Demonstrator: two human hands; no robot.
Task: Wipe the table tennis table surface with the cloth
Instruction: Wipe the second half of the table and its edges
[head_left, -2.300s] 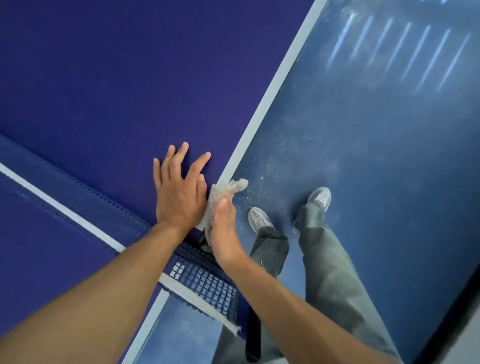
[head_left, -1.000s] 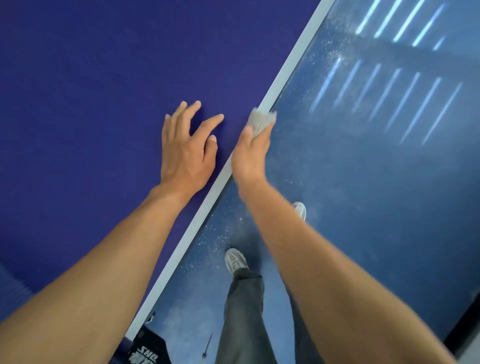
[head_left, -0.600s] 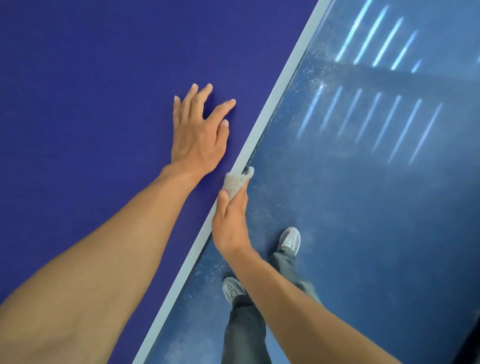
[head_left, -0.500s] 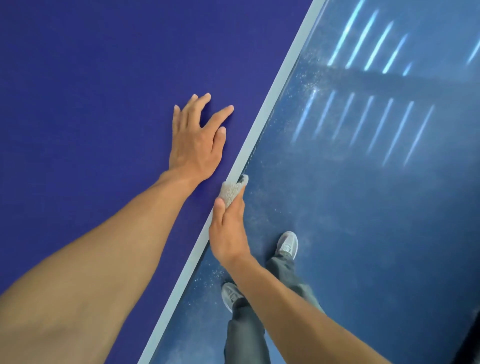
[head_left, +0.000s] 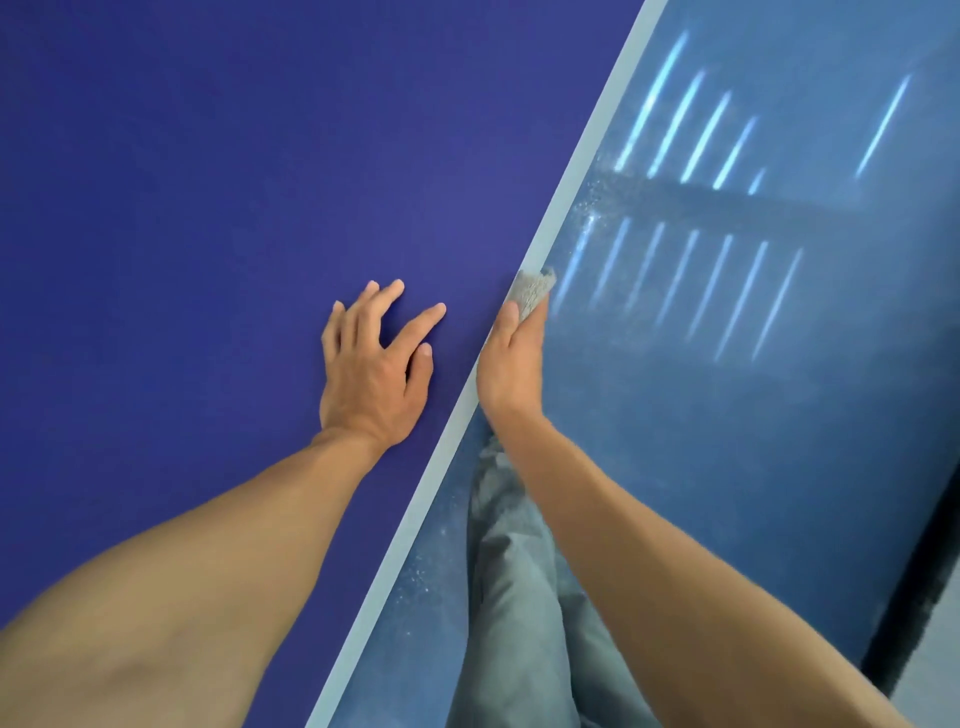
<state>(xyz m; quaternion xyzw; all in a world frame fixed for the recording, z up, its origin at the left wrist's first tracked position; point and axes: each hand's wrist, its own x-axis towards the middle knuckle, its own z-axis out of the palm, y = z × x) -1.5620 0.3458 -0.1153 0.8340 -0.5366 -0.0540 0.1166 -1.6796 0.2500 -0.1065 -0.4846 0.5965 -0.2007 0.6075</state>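
The right hand (head_left: 511, 364) has pushed the small grey fuzzy cloth (head_left: 531, 292) farther along the right edge of the dark blue table tennis counter (head_left: 208, 208), fingers (head_left: 510, 317) pinching it. The left hand (head_left: 371, 369) rests flat, fingers spread. The edge stroke is advancing; most of the surface likely remains.

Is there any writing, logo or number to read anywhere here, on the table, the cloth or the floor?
None can be read in this view.
The table tennis table is plain blue with a pale edge line.
The cloth in the right hand shows no label.
The floor carries only light streaks.
The grey trousers show no print.
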